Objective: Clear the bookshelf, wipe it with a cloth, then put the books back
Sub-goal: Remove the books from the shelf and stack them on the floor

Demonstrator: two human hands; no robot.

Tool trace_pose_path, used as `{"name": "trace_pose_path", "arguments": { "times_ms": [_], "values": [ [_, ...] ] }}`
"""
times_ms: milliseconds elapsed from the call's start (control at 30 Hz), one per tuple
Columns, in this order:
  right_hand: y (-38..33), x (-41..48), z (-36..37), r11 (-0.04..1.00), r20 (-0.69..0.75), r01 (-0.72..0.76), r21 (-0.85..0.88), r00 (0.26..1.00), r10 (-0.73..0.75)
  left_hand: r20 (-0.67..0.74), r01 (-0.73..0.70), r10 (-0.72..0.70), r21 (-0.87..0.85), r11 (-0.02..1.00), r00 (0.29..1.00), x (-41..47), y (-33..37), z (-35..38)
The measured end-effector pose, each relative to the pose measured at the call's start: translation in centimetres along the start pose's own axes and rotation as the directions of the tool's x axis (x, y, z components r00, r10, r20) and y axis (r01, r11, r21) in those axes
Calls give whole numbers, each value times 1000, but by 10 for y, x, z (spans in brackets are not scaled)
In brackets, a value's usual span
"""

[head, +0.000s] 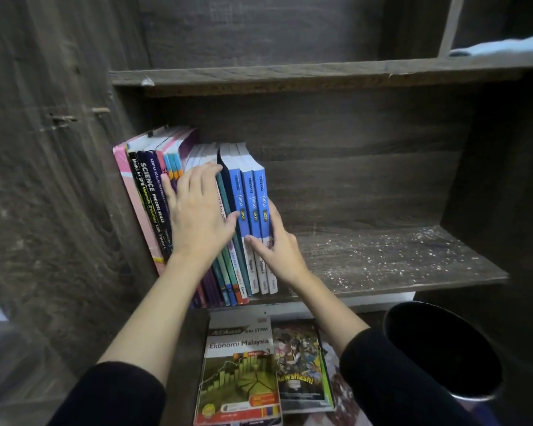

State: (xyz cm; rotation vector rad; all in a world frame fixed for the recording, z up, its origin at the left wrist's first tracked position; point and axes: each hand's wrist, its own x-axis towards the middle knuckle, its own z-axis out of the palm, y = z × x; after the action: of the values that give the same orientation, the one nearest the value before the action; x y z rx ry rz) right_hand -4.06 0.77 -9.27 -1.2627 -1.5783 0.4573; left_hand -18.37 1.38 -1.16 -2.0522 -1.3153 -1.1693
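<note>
Dark wooden bookshelf (351,124) fills the view, its middle board (397,256) dusty and speckled to the right of the three blue books (253,192). These stand upright at the right end of a row of books (150,192). The right hand (277,244) grips the blue books, thumb on the spines, fingers round their right side. Left of them, the left hand (197,210) presses flat, fingers straight, on neighbouring spines. A pale cloth (502,47) lies above and right of them.

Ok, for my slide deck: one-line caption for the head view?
On a speckled shelf, left hand presses the row of books; right hand grips the blue books at its end.
</note>
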Motion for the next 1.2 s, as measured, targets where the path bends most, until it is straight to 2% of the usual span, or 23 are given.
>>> {"name": "trace_pose_path", "arguments": {
  "times_ms": [367, 533, 767, 900, 1200],
  "values": [
    [0, -2, 9, 996, -132, -83, -22, 988, 79, -71, 22, -18, 58, 998, 997, 1, 4, 8],
    [-1, -2, 23, 987, -227, -160, 10, 961, 158, -67, 17, -13, 60, 998, 998, 0, 4, 7],
    [-6, -1, 37, 972, -326, -227, -56, 925, 197, -46, -8, 11, 60, 998, 999, -1, 2, 8],
    [-7, -1, 37, 962, -359, -275, 1, 897, 257, -54, -1, 1, 6, 1000, 999, -1, 1, 7],
    [-3, -2, 36, 977, -446, -214, -18, 876, 184, -84, -4, 1, -34, 999, 996, -1, -1, 9]
  ]
}}
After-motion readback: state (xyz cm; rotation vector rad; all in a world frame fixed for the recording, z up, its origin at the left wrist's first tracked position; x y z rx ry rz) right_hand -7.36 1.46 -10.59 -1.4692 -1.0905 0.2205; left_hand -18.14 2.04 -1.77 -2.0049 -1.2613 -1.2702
